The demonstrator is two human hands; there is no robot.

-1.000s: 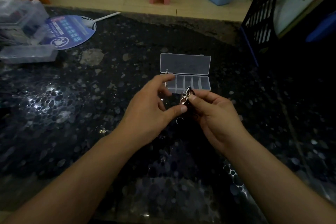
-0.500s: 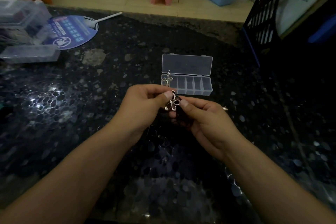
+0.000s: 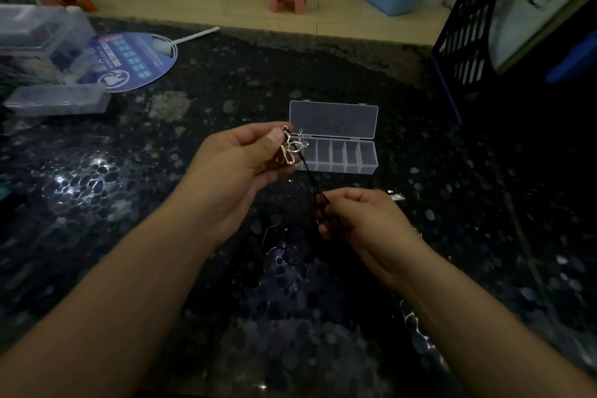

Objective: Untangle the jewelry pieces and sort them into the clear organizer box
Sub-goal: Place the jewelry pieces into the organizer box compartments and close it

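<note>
The left hand (image 3: 235,165) is raised above the dark speckled counter (image 3: 129,203), thumb and forefinger pressed together on a silver pendant (image 3: 290,149) with looped, petal-like outlines. The pendant sits at the fingertips, just in front of the near left corner of the clear organizer box (image 3: 336,155), whose lid stands open behind five compartments. Another small silver piece (image 3: 302,139) shows at the box's leftmost compartment; whether it lies inside or on the rim cannot be told.

From the pendant a thin dark cord (image 3: 310,178) runs taut, down and to the right, into the right hand (image 3: 365,220). That hand's fingers are curled around the cord's lower end, pinching it low and nearer the body. More dark cord appears bunched within this grip, though the dim light obscures it.

The cord's long axis therefore slants from upper left to lower right between the two hands. In my judgement, separation depends on pulling along this line. The left hand is the nearer to the box and better placed to drop the pendant in.

A small metal item (image 3: 395,196) lies on the counter just beyond the right hand.
</note>
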